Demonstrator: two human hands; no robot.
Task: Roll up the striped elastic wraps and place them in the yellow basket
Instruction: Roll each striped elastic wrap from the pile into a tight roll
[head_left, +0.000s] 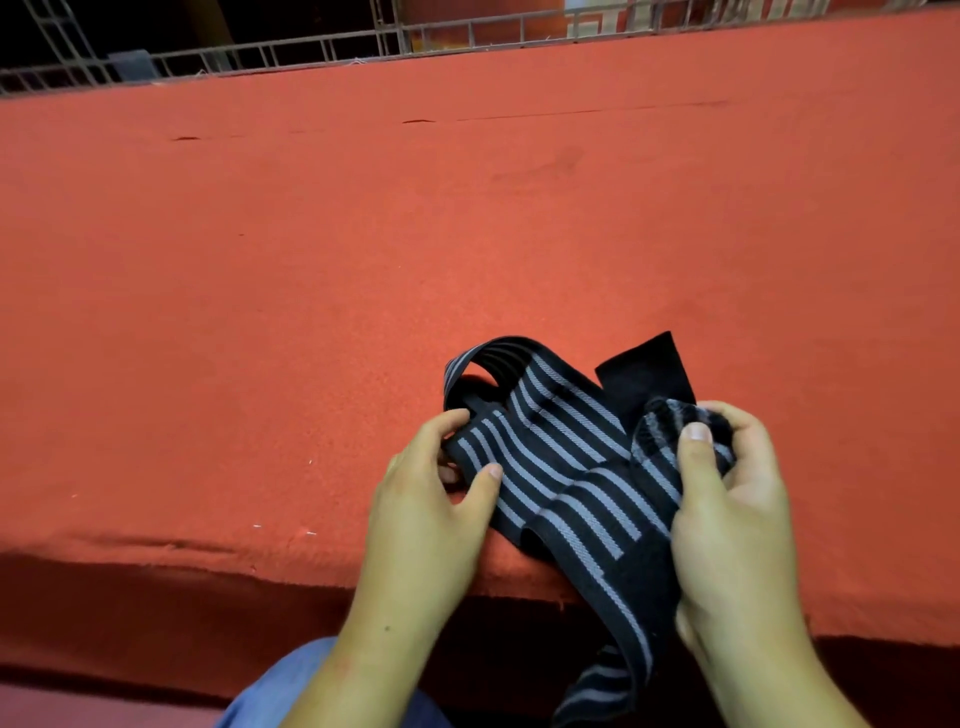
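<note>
A black elastic wrap with grey stripes (561, 457) lies loosely folded at the near edge of a red cloth-covered table (363, 260). One end hangs over the edge toward my lap. My left hand (431, 499) pinches the wrap's left fold between thumb and fingers. My right hand (727, 514) grips a small rolled-up part of the wrap (662, 423), thumb pressed on top. A plain black tab (649, 369) of the wrap sticks up behind the roll. No yellow basket is in view.
A metal wire rack (311, 52) runs along the far side of the table. My blue-clad knee (291, 686) shows below the table edge. A seam (571, 111) crosses the cloth near the back.
</note>
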